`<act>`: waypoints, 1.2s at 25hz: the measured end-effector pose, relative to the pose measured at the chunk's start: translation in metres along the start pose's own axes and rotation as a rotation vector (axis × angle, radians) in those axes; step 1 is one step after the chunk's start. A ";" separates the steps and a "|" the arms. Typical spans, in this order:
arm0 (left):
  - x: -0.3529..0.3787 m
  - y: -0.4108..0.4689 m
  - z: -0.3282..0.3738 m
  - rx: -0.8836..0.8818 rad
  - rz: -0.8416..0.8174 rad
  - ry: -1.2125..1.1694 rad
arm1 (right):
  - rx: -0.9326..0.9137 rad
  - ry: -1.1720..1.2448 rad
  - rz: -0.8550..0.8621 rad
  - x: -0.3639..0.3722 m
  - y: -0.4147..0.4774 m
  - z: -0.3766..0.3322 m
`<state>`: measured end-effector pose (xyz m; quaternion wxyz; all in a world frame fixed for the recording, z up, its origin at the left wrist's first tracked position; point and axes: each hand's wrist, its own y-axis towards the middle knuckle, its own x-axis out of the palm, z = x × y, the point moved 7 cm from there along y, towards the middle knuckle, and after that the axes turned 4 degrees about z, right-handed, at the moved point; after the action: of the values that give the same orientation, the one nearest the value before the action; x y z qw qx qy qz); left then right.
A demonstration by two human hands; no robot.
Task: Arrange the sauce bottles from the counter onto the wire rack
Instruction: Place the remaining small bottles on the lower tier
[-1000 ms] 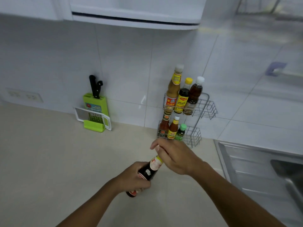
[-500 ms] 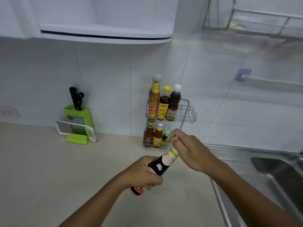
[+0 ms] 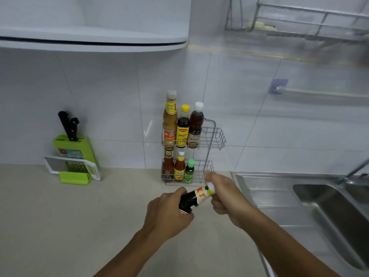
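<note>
A dark sauce bottle (image 3: 193,197) with a red and yellow neck label is tilted over the counter. My left hand (image 3: 167,214) grips its lower body and my right hand (image 3: 227,196) is closed around its cap end. Behind them a two-tier wire rack (image 3: 214,137) stands against the tiled wall. Its upper tier holds three tall bottles (image 3: 182,126). Three smaller bottles (image 3: 177,166) fill the left of the lower tier. The right side of each tier is bare wire.
A green knife block (image 3: 74,148) with black-handled knives and a grater (image 3: 71,166) stand at the wall on the left. A steel sink (image 3: 319,206) with a tap lies to the right. A cabinet hangs overhead.
Both hands have carried the dark bottle up and to the right, closer to the rack's lower tier. The view has shifted right, showing more of the sink.
</note>
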<state>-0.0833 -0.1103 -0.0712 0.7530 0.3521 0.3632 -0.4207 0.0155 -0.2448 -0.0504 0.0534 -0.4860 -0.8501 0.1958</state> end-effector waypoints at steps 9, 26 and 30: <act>0.052 0.049 -0.006 -0.080 -0.360 -0.664 | -0.323 -0.159 -0.045 -0.013 0.045 0.009; 0.132 0.155 -0.160 -0.687 -0.219 -0.657 | -0.417 -0.401 0.433 -0.062 0.212 0.015; 0.141 0.159 -0.165 -0.682 -0.216 -0.653 | -0.390 -0.488 0.360 -0.051 0.239 0.026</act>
<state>0.0707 0.0376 -0.2349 0.8522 -0.1050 0.2594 -0.4420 0.2279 -0.1875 -0.1611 -0.2801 -0.5681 -0.7599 0.1464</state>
